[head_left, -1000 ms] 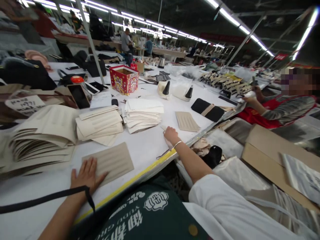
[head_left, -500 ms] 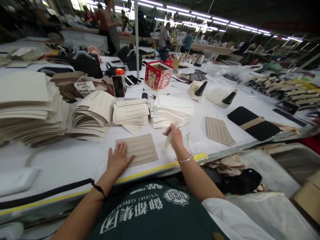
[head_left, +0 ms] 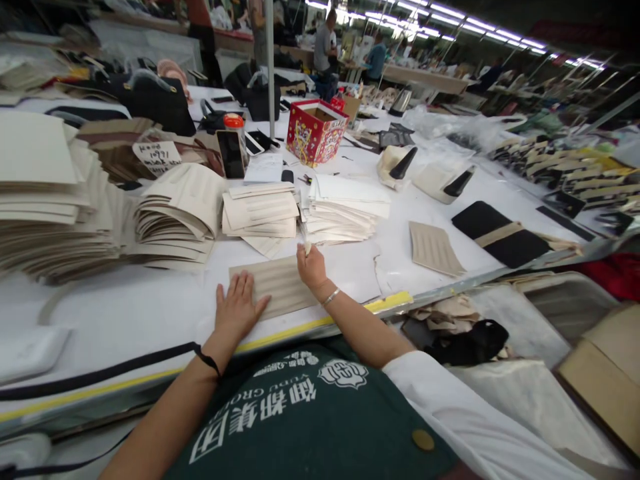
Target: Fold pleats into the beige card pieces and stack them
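A beige panel with raised ribs [head_left: 280, 287] lies flat near the table's front edge. My left hand [head_left: 240, 303] rests on its left part, fingers spread. Over the panel's right end is my right hand [head_left: 311, 268], closed. A small pale strip [head_left: 307, 249] shows at its fingertips; most of it is hidden. Just beyond the hands stand a stack of white pieces [head_left: 345, 207] and a smaller stack of cream pieces [head_left: 260, 212]. Another ribbed beige panel [head_left: 434, 247] lies off to the right.
Tall stacks of cream sheets [head_left: 37, 157] fill the left, with a curved stack [head_left: 180, 200] beside them. A red box [head_left: 316, 133] and a metal pole [head_left: 271, 67] stand farther back. A black piece with a beige strap [head_left: 493, 233] lies right. Yellow tape [head_left: 295, 331] marks the front edge.
My right hand has moved left from beside the ribbed panel to over its right end, still closed on the pale strip. My left hand stays on the panel. The view has tilted down slightly.
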Action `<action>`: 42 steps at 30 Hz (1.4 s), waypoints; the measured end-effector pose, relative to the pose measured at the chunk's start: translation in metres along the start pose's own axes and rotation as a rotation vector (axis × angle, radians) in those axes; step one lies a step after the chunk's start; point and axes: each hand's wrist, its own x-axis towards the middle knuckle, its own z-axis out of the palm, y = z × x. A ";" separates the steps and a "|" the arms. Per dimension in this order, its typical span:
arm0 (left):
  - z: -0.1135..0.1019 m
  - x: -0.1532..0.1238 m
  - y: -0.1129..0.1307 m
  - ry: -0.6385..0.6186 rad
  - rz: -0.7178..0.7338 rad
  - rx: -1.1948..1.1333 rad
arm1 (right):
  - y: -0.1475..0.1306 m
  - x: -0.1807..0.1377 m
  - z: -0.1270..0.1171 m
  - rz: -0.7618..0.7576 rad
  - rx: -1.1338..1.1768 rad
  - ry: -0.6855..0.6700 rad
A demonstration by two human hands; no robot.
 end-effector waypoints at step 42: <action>0.000 -0.017 -0.046 0.043 0.005 -0.081 | -0.067 -0.052 0.022 0.119 0.675 -0.049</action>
